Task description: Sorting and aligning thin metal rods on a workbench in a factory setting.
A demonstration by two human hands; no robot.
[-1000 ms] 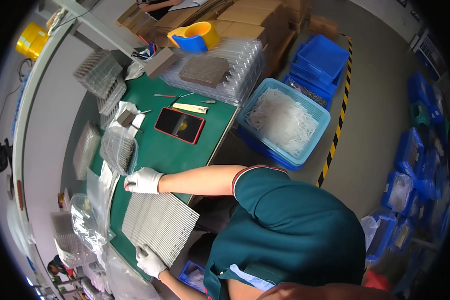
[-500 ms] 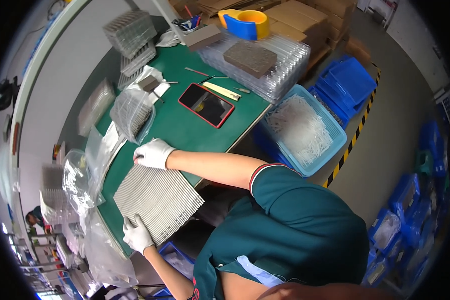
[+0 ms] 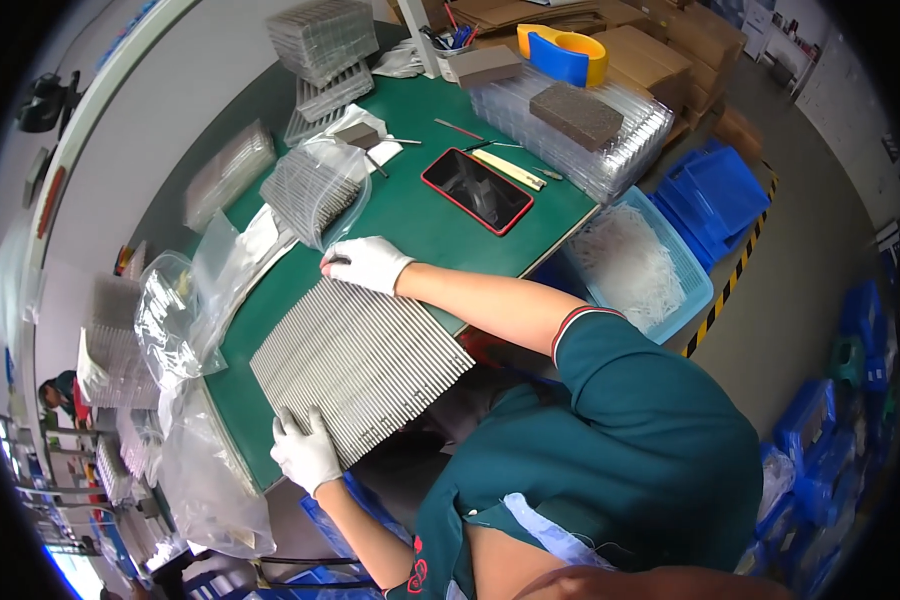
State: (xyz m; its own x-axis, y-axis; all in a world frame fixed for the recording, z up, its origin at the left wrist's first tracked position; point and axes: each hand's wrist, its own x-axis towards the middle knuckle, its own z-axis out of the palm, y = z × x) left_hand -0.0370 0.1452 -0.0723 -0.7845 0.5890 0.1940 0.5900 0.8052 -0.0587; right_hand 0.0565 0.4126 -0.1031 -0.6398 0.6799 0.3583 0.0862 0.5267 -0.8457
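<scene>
A flat grey ribbed tray lies on the green mat, overhanging the table's near edge. My left hand, in a white glove, grips the tray's near corner with fingers spread on top. My right hand, also gloved, holds the tray's far corner, fingertips pinched at the edge. Just beyond the right hand lies a clear plastic bag holding a stack of similar ribbed trays.
A red-cased phone, thin sticks and a grey block on clear trays sit at the far end. Crumpled clear bags and tray stacks line the wall side. A blue bin of white parts stands beside the table.
The view has swung and drawn nearer to the table. Both hands stay on the same corners of the ribbed tray, which has barely shifted on the mat.
</scene>
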